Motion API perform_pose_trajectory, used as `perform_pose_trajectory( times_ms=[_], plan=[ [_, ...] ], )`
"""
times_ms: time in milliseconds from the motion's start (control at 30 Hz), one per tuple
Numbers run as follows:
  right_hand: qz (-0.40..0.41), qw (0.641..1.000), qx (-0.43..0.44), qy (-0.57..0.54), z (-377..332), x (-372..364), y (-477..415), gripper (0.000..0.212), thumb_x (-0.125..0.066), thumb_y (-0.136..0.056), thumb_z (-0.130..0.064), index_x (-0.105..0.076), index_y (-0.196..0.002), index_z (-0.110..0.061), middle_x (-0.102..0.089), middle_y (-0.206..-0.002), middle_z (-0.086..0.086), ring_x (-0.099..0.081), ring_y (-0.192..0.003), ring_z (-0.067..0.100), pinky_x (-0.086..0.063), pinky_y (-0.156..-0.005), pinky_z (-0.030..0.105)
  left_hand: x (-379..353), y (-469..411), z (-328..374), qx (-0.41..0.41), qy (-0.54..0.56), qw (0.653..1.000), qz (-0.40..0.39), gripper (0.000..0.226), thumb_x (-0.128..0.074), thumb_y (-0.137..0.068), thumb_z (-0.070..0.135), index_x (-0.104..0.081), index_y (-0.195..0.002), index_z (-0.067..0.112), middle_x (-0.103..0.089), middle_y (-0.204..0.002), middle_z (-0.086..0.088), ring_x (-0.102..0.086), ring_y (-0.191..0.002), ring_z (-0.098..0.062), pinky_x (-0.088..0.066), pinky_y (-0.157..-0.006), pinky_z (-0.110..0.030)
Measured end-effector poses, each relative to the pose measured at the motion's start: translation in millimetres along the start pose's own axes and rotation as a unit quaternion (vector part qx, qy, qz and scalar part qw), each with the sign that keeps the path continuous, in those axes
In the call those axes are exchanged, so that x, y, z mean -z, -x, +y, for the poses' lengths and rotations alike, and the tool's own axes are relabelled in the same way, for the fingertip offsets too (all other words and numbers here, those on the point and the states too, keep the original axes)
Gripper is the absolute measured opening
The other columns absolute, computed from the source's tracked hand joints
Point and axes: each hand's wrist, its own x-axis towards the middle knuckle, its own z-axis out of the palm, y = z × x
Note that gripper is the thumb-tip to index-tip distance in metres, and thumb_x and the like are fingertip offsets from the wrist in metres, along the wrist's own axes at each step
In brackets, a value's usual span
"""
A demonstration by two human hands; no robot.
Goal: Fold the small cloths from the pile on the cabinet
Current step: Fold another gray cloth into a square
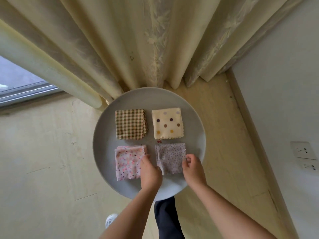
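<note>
Four folded squares are laid on the round top (105, 135): check cloth (131, 124), dotted cloth (167, 125), pink cloth (126, 163), lilac cloth (170, 156). The lilac cloth's right edge is seemingly pinched by the right hand (192, 167). Whether it is gripped by the left hand (151, 173) cannot be told. No unfolded pile is seen.

Four folded cloths (130, 124) (167, 123) (128, 163) (170, 156), one round grey tabletop (193, 121), two hands (150, 173) (193, 169), two wall sockets (303, 150) (309, 166), one white shoe (110, 219)
</note>
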Motion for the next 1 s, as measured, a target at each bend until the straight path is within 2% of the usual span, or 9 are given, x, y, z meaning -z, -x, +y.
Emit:
perform_pose_trajectory(
  times_ms=[133, 200, 300, 400, 533, 667, 800, 900, 1000],
  plan=[
    [-0.032, 0.998, 0.048, 0.021, -46.1, 20.5, 69.7, 0.022, -0.044, -0.102, -0.024, -0.052, -0.121, -0.018, -0.055, -0.124, 0.000, -0.054, -0.099, 0.013, -0.042, -0.078, 0.026, 75.2, 52.0, 3.9, -0.053, 0.025, 0.998, -0.008, 0.025, -0.045, -0.092, 0.004, -0.050, -0.114, 0.015, -0.057, -0.116, -0.004, -0.053, -0.102, -0.019, -0.045, -0.086, -0.034],
    [-0.035, 0.995, 0.085, 0.030, -74.5, 22.2, 107.5, 0.018, -0.045, -0.101, -0.023, -0.055, -0.115, -0.018, -0.059, -0.116, 0.001, -0.056, -0.099, 0.015, -0.043, -0.079, 0.028, 119.7, 74.3, -2.8, -0.082, 0.032, 0.996, -0.002, 0.025, -0.047, -0.090, 0.002, -0.055, -0.108, 0.016, -0.063, -0.110, -0.002, -0.056, -0.097, -0.017, -0.044, -0.081, -0.029],
    [-0.031, 0.990, 0.134, 0.033, -114.8, 12.8, 171.3, 0.010, -0.047, -0.099, -0.019, -0.056, -0.103, -0.023, -0.060, -0.098, -0.006, -0.059, -0.094, 0.018, -0.045, -0.077, 0.031, 196.4, 112.1, -25.5, -0.132, 0.059, 0.989, 0.006, 0.023, -0.049, -0.088, 0.001, -0.059, -0.094, 0.021, -0.068, -0.099, -0.002, -0.064, -0.093, -0.021, -0.052, -0.082, -0.034],
    [-0.030, 0.982, 0.185, 0.032, -148.4, -13.6, 243.2, 0.012, -0.049, -0.098, -0.016, -0.059, -0.098, -0.022, -0.064, -0.096, -0.004, -0.060, -0.088, 0.018, -0.045, -0.073, 0.031, 276.8, 160.2, -67.3, -0.168, 0.090, 0.982, 0.011, 0.021, -0.049, -0.091, 0.004, -0.060, -0.087, 0.021, -0.069, -0.091, 0.001, -0.067, -0.082, -0.016, -0.049, -0.068, -0.025],
    [-0.038, 0.970, 0.239, 0.010, -184.7, -79.4, 345.8, 0.014, -0.048, -0.098, -0.012, -0.061, -0.104, -0.013, -0.060, -0.094, -0.004, -0.056, -0.088, 0.013, -0.044, -0.068, 0.017, 384.0, 225.5, -149.7, -0.191, 0.124, 0.973, 0.024, 0.022, -0.048, -0.091, 0.006, -0.062, -0.088, 0.022, -0.069, -0.086, 0.004, -0.068, -0.073, -0.009, -0.048, -0.062, -0.023],
    [-0.067, 0.950, 0.303, 0.033, -229.7, -168.9, 421.9, 0.011, -0.054, -0.094, -0.014, -0.063, -0.096, -0.020, -0.064, -0.094, -0.003, -0.059, -0.090, 0.014, -0.043, -0.074, 0.022, 485.9, 262.8, -230.0, -0.211, 0.143, 0.964, 0.078, 0.024, -0.048, -0.090, 0.003, -0.063, -0.084, 0.021, -0.070, -0.084, 0.002, -0.068, -0.071, -0.011, -0.045, -0.060, -0.022],
    [-0.095, 0.928, 0.353, 0.072, -298.0, -252.1, 476.4, 0.013, -0.056, -0.091, -0.015, -0.062, -0.090, -0.026, -0.069, -0.094, 0.001, -0.064, -0.089, 0.017, -0.049, -0.081, 0.029, 569.1, 267.1, -295.9, -0.208, 0.180, 0.954, 0.120, 0.022, -0.050, -0.090, 0.003, -0.064, -0.084, 0.019, -0.072, -0.082, 0.001, -0.069, -0.070, -0.012, -0.043, -0.060, -0.022],
    [-0.123, 0.913, 0.380, 0.081, -350.5, -316.0, 505.3, 0.014, -0.055, -0.092, -0.014, -0.062, -0.090, -0.026, -0.071, -0.099, 0.005, -0.066, -0.092, 0.021, -0.051, -0.081, 0.033, 625.8, 252.9, -338.9, -0.214, 0.192, 0.947, 0.141, 0.020, -0.052, -0.090, 0.004, -0.065, -0.085, 0.019, -0.072, -0.081, 0.002, -0.069, -0.069, -0.011, -0.045, -0.064, -0.026],
    [-0.133, 0.898, 0.410, 0.091, -403.4, -384.9, 525.6, 0.014, -0.055, -0.092, -0.015, -0.063, -0.090, -0.026, -0.071, -0.098, 0.004, -0.067, -0.090, 0.019, -0.050, -0.077, 0.030, 687.6, 224.9, -376.5, -0.218, 0.202, 0.941, 0.163, 0.019, -0.052, -0.090, 0.005, -0.065, -0.086, 0.018, -0.072, -0.079, 0.003, -0.068, -0.067, -0.011, -0.047, -0.065, -0.026]
  ],
)
